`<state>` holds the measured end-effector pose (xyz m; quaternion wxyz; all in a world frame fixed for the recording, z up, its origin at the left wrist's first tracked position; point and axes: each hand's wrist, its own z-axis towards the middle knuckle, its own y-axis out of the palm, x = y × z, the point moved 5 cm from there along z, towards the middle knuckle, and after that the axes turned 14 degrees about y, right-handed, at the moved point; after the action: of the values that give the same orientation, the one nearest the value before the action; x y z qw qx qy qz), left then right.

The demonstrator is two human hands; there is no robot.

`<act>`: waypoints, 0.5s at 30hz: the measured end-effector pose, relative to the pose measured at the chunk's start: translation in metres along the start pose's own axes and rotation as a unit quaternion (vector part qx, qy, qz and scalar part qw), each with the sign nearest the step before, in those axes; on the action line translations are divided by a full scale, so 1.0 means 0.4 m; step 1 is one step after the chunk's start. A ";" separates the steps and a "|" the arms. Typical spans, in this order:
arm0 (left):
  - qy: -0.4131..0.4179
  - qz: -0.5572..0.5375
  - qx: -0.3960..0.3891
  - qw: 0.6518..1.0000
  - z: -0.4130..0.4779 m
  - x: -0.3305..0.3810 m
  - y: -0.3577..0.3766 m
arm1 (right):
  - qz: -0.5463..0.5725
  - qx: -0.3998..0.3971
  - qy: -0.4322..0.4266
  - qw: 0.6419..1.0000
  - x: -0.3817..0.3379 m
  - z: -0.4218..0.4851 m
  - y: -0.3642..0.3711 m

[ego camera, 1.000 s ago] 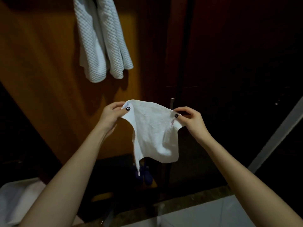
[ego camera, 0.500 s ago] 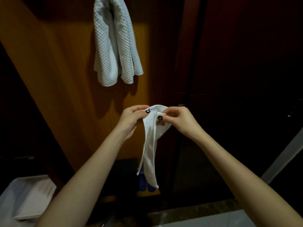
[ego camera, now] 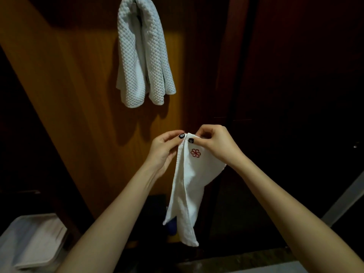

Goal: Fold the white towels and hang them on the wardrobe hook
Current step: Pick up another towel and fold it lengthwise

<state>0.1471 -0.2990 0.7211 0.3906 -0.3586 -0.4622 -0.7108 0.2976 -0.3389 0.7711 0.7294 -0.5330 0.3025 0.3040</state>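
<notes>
- Head view: a second ago we held the small white towel (ego camera: 189,190) spread wide. Now its top corners are brought together, and it hangs as a narrow doubled strip at centre frame, in front of the wardrobe panel (ego camera: 78,115).
- Our left hand (ego camera: 165,148) pinches the towel's top edge between thumb and curled fingers. Our right hand (ego camera: 216,146) pinches the same edge just beside it, thumb pressed above the red flower emblem (ego camera: 195,153). Neither hand holds anything else.
- The first fold looks made. We judge that what remains is another fold, or the lift to the hook.
- The count: two hands and two towels in plain sight. One towel is in our grip; the other, a waffle-weave towel (ego camera: 143,56), is already draped high on the far panel, up and to the left.
- No hook can be counted; it is hidden under that cloth or cut off by the top of the frame.
- At near left lies one pale folded stack (ego camera: 33,239), possibly more towels, too dim for us to count.
- One blue object (ego camera: 172,227) shows behind the strip's lower end; we cannot identify it.
</notes>
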 end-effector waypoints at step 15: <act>0.131 0.230 -0.094 0.960 -0.007 0.018 -0.025 | -0.021 0.030 0.003 0.999 -0.004 0.018 0.040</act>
<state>0.1346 -0.3007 0.7226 0.5653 -0.3945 -0.2428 -0.6826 0.2852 -0.3281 0.7649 0.7504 -0.5181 0.3021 0.2778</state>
